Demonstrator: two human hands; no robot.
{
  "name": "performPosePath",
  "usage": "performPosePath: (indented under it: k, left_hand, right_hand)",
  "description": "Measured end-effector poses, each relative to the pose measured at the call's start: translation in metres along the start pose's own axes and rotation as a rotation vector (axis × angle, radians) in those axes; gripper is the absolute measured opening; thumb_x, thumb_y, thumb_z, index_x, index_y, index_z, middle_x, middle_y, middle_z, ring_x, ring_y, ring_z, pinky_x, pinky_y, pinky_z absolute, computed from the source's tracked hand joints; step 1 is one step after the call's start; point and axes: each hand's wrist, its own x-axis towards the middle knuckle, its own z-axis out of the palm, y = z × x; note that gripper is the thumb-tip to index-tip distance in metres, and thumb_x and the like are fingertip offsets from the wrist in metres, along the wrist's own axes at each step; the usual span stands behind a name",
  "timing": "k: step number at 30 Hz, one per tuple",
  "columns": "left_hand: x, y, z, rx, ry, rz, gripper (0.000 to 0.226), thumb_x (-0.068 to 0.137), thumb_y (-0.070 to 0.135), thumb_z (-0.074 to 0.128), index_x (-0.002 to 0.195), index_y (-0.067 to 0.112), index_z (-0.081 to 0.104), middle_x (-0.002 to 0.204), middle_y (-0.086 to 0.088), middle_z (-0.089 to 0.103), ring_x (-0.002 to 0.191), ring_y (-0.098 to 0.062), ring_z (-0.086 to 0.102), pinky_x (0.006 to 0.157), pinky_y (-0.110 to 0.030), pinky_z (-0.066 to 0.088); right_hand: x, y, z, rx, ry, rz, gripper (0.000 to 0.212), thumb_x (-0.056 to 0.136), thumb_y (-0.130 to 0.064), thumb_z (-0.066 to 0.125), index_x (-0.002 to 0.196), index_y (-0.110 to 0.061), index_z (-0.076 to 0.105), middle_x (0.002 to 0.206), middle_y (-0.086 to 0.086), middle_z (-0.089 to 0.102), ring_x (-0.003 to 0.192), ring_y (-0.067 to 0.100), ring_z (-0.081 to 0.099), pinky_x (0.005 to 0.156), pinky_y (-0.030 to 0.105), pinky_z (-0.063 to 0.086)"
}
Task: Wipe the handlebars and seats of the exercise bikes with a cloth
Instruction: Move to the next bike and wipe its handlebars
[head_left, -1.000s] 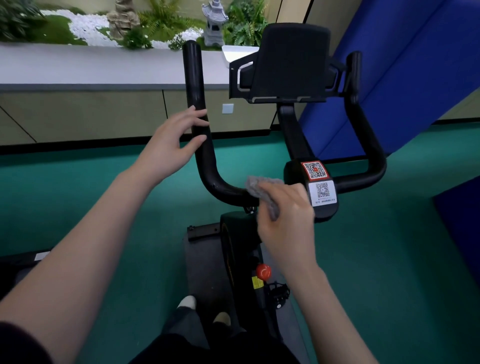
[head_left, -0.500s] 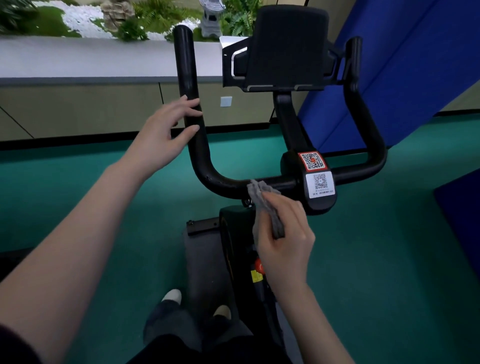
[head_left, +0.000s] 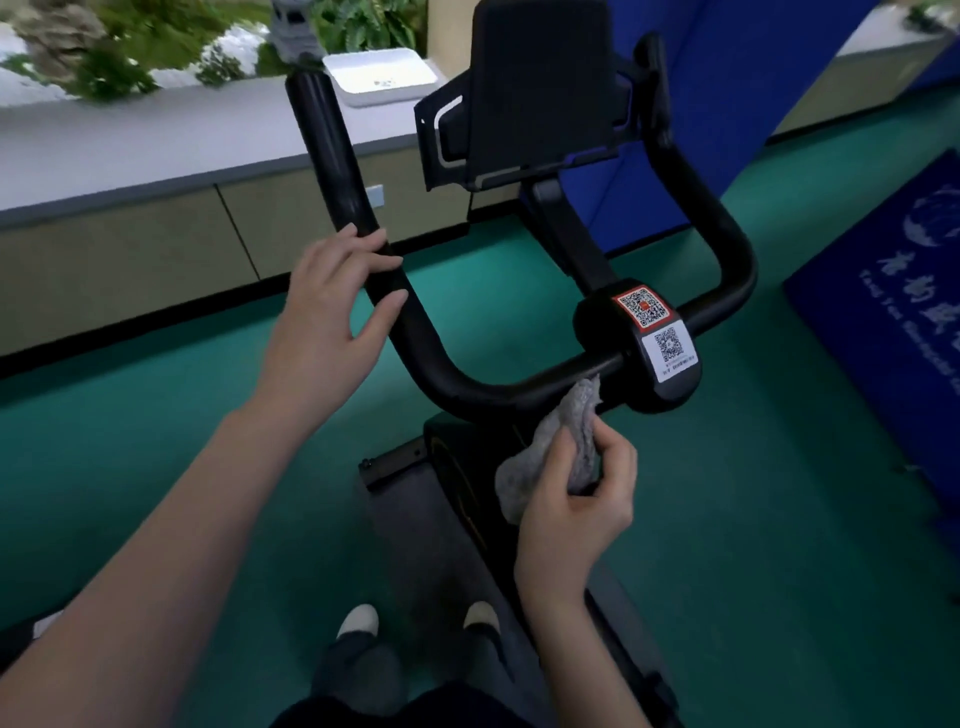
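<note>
R grip (head_left: 576, 501) pinches grey cloth (head_left: 563, 426) at handlebars (head_left: 462, 385); L grip (head_left: 322, 322), fingers straight, touches them. QR stickers (head_left: 642, 306), print unreadable.

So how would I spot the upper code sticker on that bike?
Find the black handlebars, then the rounded hub at their middle. Of its two stickers, the upper sticker is red-bordered; the lower sticker is plain white.
</note>
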Motion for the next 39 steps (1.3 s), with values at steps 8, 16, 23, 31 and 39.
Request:
performPosePath:
  k: [8, 16, 23, 31, 39]
  left_hand:
    - [0.001, -0.003, -0.002, -0.024, -0.011, 0.029, 0.031, 0.094, 0.028, 0.053, 0.118, 0.009, 0.057, 0.134, 0.001, 0.05, 0.134, -0.018, 0.031, 0.098, -0.001, 0.01]
    - [0.001, -0.006, 0.003, -0.041, -0.012, 0.036, 0.033, 0.094, 0.031, 0.051, 0.118, 0.009, 0.056, 0.133, 0.0, 0.05, 0.134, -0.019, 0.029, 0.092, 0.004, 0.014]
    - [0.001, -0.008, 0.004, -0.037, -0.015, 0.046, 0.034, 0.094, 0.032, 0.049, 0.118, 0.008, 0.055, 0.131, -0.001, 0.051, 0.133, -0.019, 0.03, 0.096, -0.012, 0.028]
    - [0.001, -0.007, 0.0, -0.061, -0.012, 0.058, 0.034, 0.093, 0.03, 0.051, 0.116, 0.007, 0.057, 0.129, -0.004, 0.052, 0.131, -0.021, 0.032, 0.092, 0.008, 0.012]
    - [0.002, -0.01, -0.003, -0.062, -0.019, 0.057, 0.034, 0.092, 0.03, 0.054, 0.117, 0.007, 0.058, 0.13, -0.002, 0.052, 0.131, -0.021, 0.032, 0.093, 0.008, 0.009]
  right_hand:
    - [-0.004, -0.003, 0.012, 0.016, 0.257, 0.201, 0.009, 0.087, -0.009, 0.059, 0.094, -0.012, 0.063, 0.092, 0.004, 0.068, 0.086, 0.01, 0.061, 0.08, 0.029, 0.05]
    - [0.01, -0.002, 0.033, 0.063, 0.297, 0.31, 0.008, 0.089, -0.011, 0.057, 0.094, -0.01, 0.063, 0.086, 0.0, 0.066, 0.084, 0.014, 0.063, 0.086, 0.041, 0.052]
    - [-0.042, -0.021, 0.048, 0.167, 0.27, 0.352, 0.007, 0.091, -0.009, 0.056, 0.086, -0.014, 0.058, 0.081, 0.008, 0.061, 0.076, 0.021, 0.058, 0.075, 0.041, 0.051]
    - [-0.048, -0.03, 0.02, -0.028, 0.193, 0.212, 0.008, 0.087, -0.003, 0.063, 0.092, -0.008, 0.067, 0.088, 0.003, 0.066, 0.083, 0.01, 0.061, 0.076, 0.027, 0.05]
    - [-0.024, -0.038, 0.041, -0.222, 0.189, -0.123, 0.022, 0.081, 0.005, 0.067, 0.102, 0.001, 0.071, 0.101, 0.012, 0.067, 0.097, 0.025, 0.06, 0.091, 0.019, 0.046]
